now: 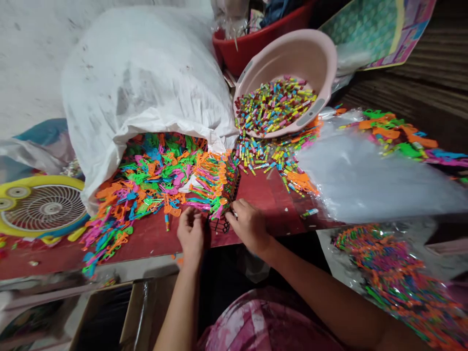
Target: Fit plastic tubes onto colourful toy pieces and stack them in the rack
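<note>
A black wire rack stands at the table's front edge, filled with rows of small orange, green, pink and blue plastic toy pieces. My left hand is at the rack's near left corner, its fingers loosely bent and apart, with nothing visible in them. At the near right corner, my right hand has thumb and fingers drawn together by the front pieces. Its fingers hide what they pinch. Left of the rack, a heap of loose plastic pieces spills from a big white sack.
A tilted pink basin holds many small colourful tubes, some spilled on the red table. Clear plastic bags lie right. A yellow fan sits left. Filled bags are below right; a cardboard box is below left.
</note>
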The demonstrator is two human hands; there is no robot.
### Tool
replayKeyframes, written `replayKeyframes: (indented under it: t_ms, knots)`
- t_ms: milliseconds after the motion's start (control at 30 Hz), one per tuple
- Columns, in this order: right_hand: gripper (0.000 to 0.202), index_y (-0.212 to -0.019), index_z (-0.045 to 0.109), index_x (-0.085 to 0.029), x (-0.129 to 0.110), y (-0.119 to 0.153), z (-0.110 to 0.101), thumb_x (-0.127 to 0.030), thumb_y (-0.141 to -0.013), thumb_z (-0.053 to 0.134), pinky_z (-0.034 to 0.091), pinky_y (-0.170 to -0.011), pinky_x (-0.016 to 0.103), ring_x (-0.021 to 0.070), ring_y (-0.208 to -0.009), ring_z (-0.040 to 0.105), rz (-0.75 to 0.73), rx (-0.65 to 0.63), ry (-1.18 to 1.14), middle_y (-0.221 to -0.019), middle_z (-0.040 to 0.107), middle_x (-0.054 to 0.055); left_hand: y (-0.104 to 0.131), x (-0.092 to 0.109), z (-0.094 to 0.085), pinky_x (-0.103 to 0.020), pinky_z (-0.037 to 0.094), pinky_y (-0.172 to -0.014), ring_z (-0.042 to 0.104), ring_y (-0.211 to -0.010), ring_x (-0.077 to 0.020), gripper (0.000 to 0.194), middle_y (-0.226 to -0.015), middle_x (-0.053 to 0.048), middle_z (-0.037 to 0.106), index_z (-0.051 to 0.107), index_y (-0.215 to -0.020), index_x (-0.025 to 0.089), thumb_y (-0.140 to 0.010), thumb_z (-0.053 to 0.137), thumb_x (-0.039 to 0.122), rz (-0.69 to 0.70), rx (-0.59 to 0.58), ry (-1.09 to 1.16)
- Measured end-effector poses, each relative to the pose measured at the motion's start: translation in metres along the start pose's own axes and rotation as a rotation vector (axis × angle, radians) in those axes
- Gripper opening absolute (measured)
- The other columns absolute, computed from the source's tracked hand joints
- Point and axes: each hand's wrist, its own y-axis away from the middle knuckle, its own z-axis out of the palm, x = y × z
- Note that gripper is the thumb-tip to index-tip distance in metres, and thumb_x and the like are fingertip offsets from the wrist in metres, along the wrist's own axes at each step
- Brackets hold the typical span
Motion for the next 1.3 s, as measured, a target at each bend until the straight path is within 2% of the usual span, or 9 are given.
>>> replayKeyframes:
  t_ms: [100,200,333,533,767,967,1067,1200,1300]
  knots:
    - [0.015,-0.075,0.061,-0.018,0.000,0.001,-0.001,-0.023,-0.090,0.058,0.031,-0.066,0.029,0.0164,-0.072,0.057,-0.031,0.006,0.037,-0.076,0.064,0.003,-0.003,-0.005,0.010,-0.027,0.047,-0.074,0.058,-0.078,-0.0145,0.017,-0.082,-0.001,0.063,0.061,-0.090,0.018,-0.078,0.059,0.030,0.005,-0.227,0.000]
    - [0.016,-0.075,0.060,-0.018,0.009,0.000,-0.008,-0.020,-0.089,0.055,0.031,-0.065,0.028,0.0165,-0.071,0.055,-0.026,0.021,0.057,-0.074,0.063,0.004,0.008,0.003,0.018,-0.024,0.043,-0.068,0.053,-0.070,-0.0129,0.016,-0.073,0.002,0.059,0.059,-0.082,0.018,-0.081,0.059,0.034,0.025,-0.237,-0.072]
    - [0.015,-0.073,0.059,-0.018,0.040,-0.002,-0.032,-0.018,-0.087,0.052,0.031,-0.063,0.028,0.0160,-0.066,0.052,-0.038,0.027,0.001,-0.072,0.060,0.003,0.033,0.016,0.033,-0.025,0.039,-0.064,0.050,-0.064,-0.0125,0.019,-0.067,0.004,0.053,0.057,-0.081,0.019,-0.082,0.064,0.037,0.059,-0.241,-0.171]
    - [0.015,-0.071,0.056,-0.020,0.075,-0.006,-0.061,-0.022,-0.085,0.052,0.032,-0.061,0.026,0.0152,-0.064,0.049,-0.004,0.003,-0.103,-0.068,0.056,0.000,0.051,0.036,0.055,-0.025,0.035,-0.061,0.051,-0.067,-0.0143,0.017,-0.073,0.001,0.055,0.058,-0.080,0.020,-0.082,0.067,0.034,0.163,-0.328,-0.250]
    - [0.014,-0.071,0.056,-0.020,0.074,-0.006,-0.062,-0.026,-0.084,0.051,0.037,-0.062,0.027,0.0170,-0.065,0.053,-0.007,-0.030,-0.111,-0.067,0.058,0.001,0.048,0.035,0.058,-0.025,0.034,-0.059,0.054,-0.067,-0.0140,0.019,-0.075,0.002,0.058,0.064,-0.083,0.020,-0.079,0.073,0.036,0.070,-0.349,-0.237]
    - [0.017,-0.074,0.061,-0.020,0.074,-0.010,-0.062,-0.017,-0.080,0.046,0.043,-0.066,0.031,0.0218,-0.070,0.059,-0.038,-0.131,0.109,-0.073,0.065,0.007,0.048,0.033,0.056,-0.024,0.034,-0.059,0.052,-0.066,-0.0128,0.018,-0.073,0.002,0.057,0.065,-0.082,0.020,-0.078,0.074,0.035,0.090,-0.347,-0.215]
    - [0.018,-0.081,0.063,-0.018,0.073,-0.010,-0.056,-0.016,-0.082,0.045,0.045,-0.070,0.032,0.0239,-0.076,0.061,-0.025,-0.126,0.171,-0.079,0.068,0.010,0.047,0.032,0.056,-0.024,0.034,-0.059,0.053,-0.067,-0.0133,0.018,-0.074,0.002,0.057,0.064,-0.082,0.020,-0.080,0.071,0.036,0.080,-0.374,-0.208]
    - [0.022,-0.097,0.063,-0.016,0.065,-0.005,-0.054,-0.017,-0.086,0.044,0.047,-0.077,0.033,0.0244,-0.086,0.062,-0.064,-0.079,0.108,-0.092,0.069,0.012,0.047,0.030,0.057,-0.026,0.037,-0.062,0.055,-0.071,-0.0162,0.018,-0.077,0.000,0.057,0.059,-0.081,0.019,-0.082,0.069,0.034,0.183,-0.348,-0.261]
    - [0.020,-0.102,0.062,-0.017,0.069,0.000,-0.067,-0.021,-0.089,0.047,0.047,-0.080,0.032,0.0217,-0.088,0.062,-0.096,-0.124,-0.007,-0.096,0.067,0.009,0.048,0.029,0.058,-0.028,0.038,-0.062,0.054,-0.070,-0.0172,0.019,-0.074,0.000,0.055,0.055,-0.077,0.020,-0.081,0.069,0.032,0.258,-0.294,-0.317]
